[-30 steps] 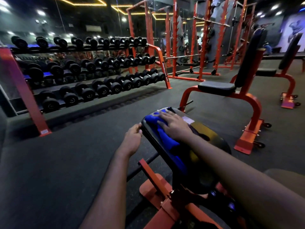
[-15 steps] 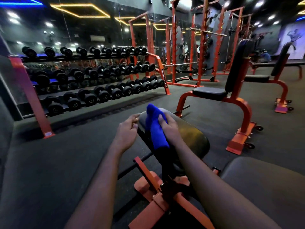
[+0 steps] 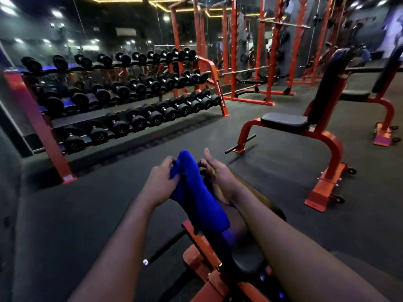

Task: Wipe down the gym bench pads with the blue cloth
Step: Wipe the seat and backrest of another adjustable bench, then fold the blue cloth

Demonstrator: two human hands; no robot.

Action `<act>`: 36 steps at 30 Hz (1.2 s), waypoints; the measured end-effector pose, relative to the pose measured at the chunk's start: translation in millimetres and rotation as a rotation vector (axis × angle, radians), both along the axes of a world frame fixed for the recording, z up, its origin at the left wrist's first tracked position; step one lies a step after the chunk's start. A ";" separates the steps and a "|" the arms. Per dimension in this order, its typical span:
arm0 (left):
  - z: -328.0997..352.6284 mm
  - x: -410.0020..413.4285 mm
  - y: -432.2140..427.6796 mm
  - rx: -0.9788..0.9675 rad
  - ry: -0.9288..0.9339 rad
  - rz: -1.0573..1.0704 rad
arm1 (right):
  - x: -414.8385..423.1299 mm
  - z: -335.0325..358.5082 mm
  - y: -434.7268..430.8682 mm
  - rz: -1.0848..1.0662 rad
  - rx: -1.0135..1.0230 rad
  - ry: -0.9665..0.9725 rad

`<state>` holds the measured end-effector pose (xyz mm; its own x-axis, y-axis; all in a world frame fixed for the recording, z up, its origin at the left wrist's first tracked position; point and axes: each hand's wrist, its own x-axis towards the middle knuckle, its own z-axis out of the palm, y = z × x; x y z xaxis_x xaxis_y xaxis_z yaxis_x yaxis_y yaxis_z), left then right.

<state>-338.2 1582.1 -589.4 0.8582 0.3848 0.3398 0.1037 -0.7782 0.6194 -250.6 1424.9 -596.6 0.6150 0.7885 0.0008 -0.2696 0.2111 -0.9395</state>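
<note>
The blue cloth (image 3: pixel 194 190) hangs lifted above the black bench pad (image 3: pixel 248 258), which lies straight ahead under my forearms on its orange frame (image 3: pixel 202 256). My left hand (image 3: pixel 161 182) grips the cloth's upper left side with curled fingers. My right hand (image 3: pixel 216 171) holds its right edge, thumb sticking up. Most of the pad is hidden behind the cloth and my arms.
A second orange bench with a black seat pad (image 3: pixel 283 122) and upright back pad stands to the right. A long dumbbell rack (image 3: pixel 122 99) lines the left. Orange power racks (image 3: pixel 270 62) stand at the back. Dark rubber floor (image 3: pixel 65 214) spreads all around.
The cloth came up off the pad. My left hand left the pad's edge and took hold of the cloth. My right hand went from pressing it flat to holding it.
</note>
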 end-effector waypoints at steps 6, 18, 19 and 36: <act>120.1 1.4 1.3 -0.010 0.004 0.111 | 3.4 105.4 -6.5 -0.011 -0.168 -0.185; 432.0 -24.8 -25.2 0.066 0.400 -0.087 | -5.7 381.8 -50.3 -0.405 -0.450 -0.515; 445.8 -27.9 -26.3 0.065 0.416 -0.107 | -8.1 397.8 -54.6 -0.421 -0.469 -0.554; 516.2 -31.6 -47.5 0.046 0.190 -0.436 | -80.6 487.7 -103.5 -0.743 -0.421 -0.405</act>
